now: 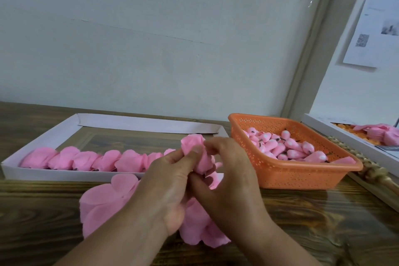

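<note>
Pink flower (194, 143): held up at the middle of the frame between both hands, above the near wall of the white tray; its crumpled top sticks out over the fingers.
Left hand (170, 181): fingers and thumb curled round the flower's left side, thumb pressed flat on a petal.
Right hand (228, 179): fingers curled round the flower's right side and lower part, touching the left hand.
Loose petals (101, 203): pink heap lying on the bench under both hands, lower middle of the frame.
White tray (64, 176): left of centre, with a row of flowers (84, 158) along its near wall.
Orange basket (291, 177): right of the hands, just beside the tray, holding pink buds (289, 151) with dark stems.
Bench (323, 222): dark wood grain.
</note>
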Demonstrator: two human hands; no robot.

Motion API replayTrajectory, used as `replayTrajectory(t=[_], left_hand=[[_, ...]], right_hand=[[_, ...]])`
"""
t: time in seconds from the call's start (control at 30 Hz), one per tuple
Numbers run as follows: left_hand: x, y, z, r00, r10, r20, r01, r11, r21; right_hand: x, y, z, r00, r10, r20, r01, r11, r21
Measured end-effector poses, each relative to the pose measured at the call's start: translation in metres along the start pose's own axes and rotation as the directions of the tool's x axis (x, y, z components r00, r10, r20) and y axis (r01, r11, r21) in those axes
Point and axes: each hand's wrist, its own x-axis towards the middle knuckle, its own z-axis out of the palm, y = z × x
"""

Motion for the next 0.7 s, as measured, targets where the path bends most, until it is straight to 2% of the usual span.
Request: replayTrajectory(t=[0.07,0.13,0.37,0.53,0.7], left_hand=[[-0.001,-0.001,0.001,1.0,0.001,0.001,-0.001,1.0,0.003],[-0.003,-0.001,0.001,1.0,0.01,0.001,-0.01,1.0,0.016],[-0.004,-0.003,0.002,0.976,0.044,0.215,-0.035,0.998,-0.043],[-0.004,-0.002,-0.002,0.927,0.049,0.372,0.032,0.978,-0.208],[-0.002,0.0,-0.006,0.934,-0.019,0.356,0.105,0.969,-0.223]], right_hand=[[0.0,0.002,0.004,0.99,-0.13,-0.061,0.12,0.981,-0.153],[0.0,0.003,0.005,0.975,-0.194,-0.105,0.168,0.962,-0.216],[0.003,0.0,0.0,0.972,-0.054,-0.231,0.073,0.995,0.071],[-0.004,-0.009,0.002,0.983,0.15,-0.107,-0.11,0.942,0.317],[-0.003,-0.012,-0.004,0.968,0.239,0.071,-0.243,0.836,0.492]])
